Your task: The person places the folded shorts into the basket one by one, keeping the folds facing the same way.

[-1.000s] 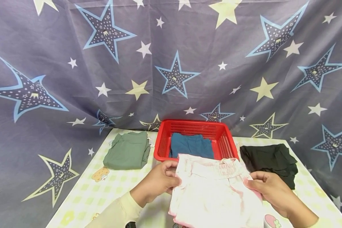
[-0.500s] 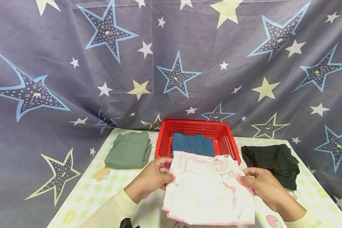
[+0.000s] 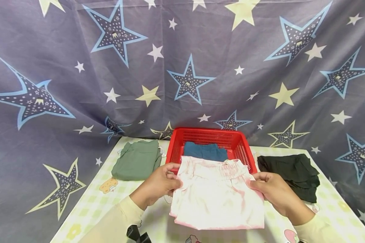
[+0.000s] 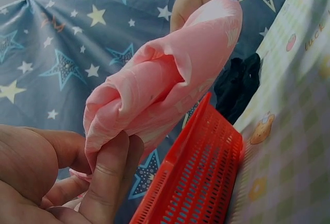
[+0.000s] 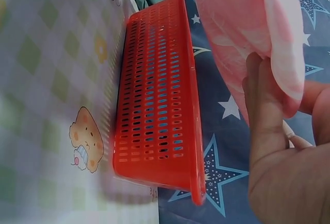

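Observation:
A folded pair of pale pink pants point(image 3: 219, 199) with a gathered elastic waistband is held up in front of the red basket point(image 3: 174, 143). My left hand point(image 3: 158, 184) pinches its left side, thumb on top; the left wrist view shows the folded layers of the pants point(image 4: 154, 90) between thumb and fingers. On the opposite side, my right hand point(image 3: 276, 190) grips the edge, thumb uppermost. In the right wrist view the pants point(image 5: 242, 23) hang above the basket's rim level. Inside the basket lies a folded blue garment point(image 3: 205, 151), its front part hidden by the pants.
A folded green garment point(image 3: 137, 160) lies left of the basket on the checked tablecloth point(image 3: 94, 209). To the right is a folded black garment point(image 3: 289, 173). A star-patterned curtain point(image 3: 140, 77) hangs close behind the table.
Both hands have carried the pink pants forward and slightly left, towards the basket, covering more of the blue garment. The basket and the other garments stay put.

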A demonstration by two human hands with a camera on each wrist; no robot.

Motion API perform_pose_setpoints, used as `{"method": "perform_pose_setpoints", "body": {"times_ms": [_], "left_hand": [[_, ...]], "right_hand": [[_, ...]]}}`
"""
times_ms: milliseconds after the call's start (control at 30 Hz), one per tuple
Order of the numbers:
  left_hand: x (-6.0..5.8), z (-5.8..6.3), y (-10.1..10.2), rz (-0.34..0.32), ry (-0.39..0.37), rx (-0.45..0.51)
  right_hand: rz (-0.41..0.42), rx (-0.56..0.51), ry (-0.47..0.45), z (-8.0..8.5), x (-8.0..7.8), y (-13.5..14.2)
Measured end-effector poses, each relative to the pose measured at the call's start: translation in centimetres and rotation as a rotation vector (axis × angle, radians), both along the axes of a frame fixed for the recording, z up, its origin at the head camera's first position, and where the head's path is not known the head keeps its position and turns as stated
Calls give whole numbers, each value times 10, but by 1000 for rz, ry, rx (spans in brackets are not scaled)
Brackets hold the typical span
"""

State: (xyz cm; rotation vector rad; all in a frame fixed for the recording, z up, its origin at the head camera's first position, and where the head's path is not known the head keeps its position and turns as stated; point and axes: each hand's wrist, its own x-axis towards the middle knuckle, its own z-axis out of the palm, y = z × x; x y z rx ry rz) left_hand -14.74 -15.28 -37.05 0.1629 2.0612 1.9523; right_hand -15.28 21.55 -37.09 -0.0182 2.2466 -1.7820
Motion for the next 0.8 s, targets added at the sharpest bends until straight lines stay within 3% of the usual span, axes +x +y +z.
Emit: {"method": "perform_pose_setpoints", "body": {"times_ms": [333, 800], "left_hand": [[-11, -3, -2, 21, 16, 3], [-25, -1, 0, 47, 10, -12]], "right_hand": [[7, -45, 28, 0, -9, -6], [-43, -23, 45, -1, -23, -10]]}}
